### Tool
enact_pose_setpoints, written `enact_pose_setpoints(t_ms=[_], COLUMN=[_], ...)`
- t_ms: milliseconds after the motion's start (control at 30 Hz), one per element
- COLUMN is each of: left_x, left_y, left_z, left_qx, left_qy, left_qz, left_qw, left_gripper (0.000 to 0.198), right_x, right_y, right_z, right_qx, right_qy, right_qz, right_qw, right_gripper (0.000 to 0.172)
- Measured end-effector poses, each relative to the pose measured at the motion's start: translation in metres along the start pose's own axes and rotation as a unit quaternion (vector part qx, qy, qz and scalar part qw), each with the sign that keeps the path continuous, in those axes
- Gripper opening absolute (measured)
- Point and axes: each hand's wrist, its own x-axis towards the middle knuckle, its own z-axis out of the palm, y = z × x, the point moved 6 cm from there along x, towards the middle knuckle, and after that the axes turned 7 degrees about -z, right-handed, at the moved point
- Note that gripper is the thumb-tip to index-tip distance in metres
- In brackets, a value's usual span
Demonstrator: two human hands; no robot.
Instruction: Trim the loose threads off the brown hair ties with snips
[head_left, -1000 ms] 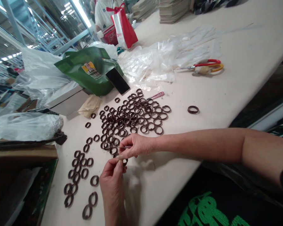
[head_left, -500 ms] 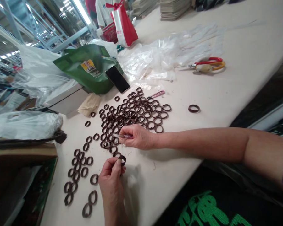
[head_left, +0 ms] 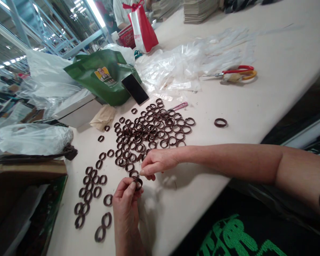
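Between the thumb and fingers of my left hand [head_left: 127, 195] is a dark brown ring [head_left: 138, 183], held above the table at the lower middle. My right hand [head_left: 157, 163] is just above and to the right of it, fingers curled and pointing at the ring; what its fingertips hold, if anything, is too small to tell. Many similar brown rings [head_left: 141, 131] lie in a dense cluster beyond my hands. More loose rings [head_left: 88, 196] are spread to the left. One single ring [head_left: 220, 122] lies apart on the right.
Scissors [head_left: 237, 74] and crumpled clear plastic [head_left: 173, 67] lie on the table [head_left: 245, 106]. A phone [head_left: 134, 89] leans on a green bag [head_left: 104, 76]. At the left are a white box [head_left: 78, 110] and an open carton [head_left: 32, 167]. A person sits at the far side.
My right hand has moved down from the ring cluster towards my left hand, and the thin tool in it is no longer clearly visible. My left hand still holds its ring.
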Motion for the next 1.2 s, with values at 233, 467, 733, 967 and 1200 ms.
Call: enact_pose_setpoints(t_ms=[233, 467, 733, 967, 1200], left_x=[-0.001, -0.001, -0.005, -0.004, -0.006], left_y=[-0.002, -0.004, -0.002, -0.003, -0.001], left_z=[0.002, 0.002, 0.004, 0.004, 0.006], left_qx=[0.015, 0.013, 0.015, 0.017, 0.018], left_qy=[-0.025, -0.032, -0.022, -0.028, -0.033], left_qz=[0.001, -0.011, -0.016, -0.016, -0.01], left_qw=[1.0, 0.999, 1.0, 0.999, 0.999], left_gripper=[0.029, 0.029, 0.029, 0.029, 0.029], right_x=[0.002, 0.001, 0.001, -0.001, -0.004], right_y=[-0.002, -0.006, -0.008, -0.013, -0.023], right_z=[0.004, 0.003, 0.003, 0.003, 0.002], right_qx=[-0.034, -0.106, -0.161, -0.235, -0.267], right_qy=[-0.014, 0.028, 0.05, 0.066, 0.072], right_qz=[-0.037, -0.068, -0.119, -0.147, -0.178], right_qw=[0.999, 0.992, 0.978, 0.958, 0.944], right_gripper=[0.039, 0.031, 0.031, 0.032, 0.03])
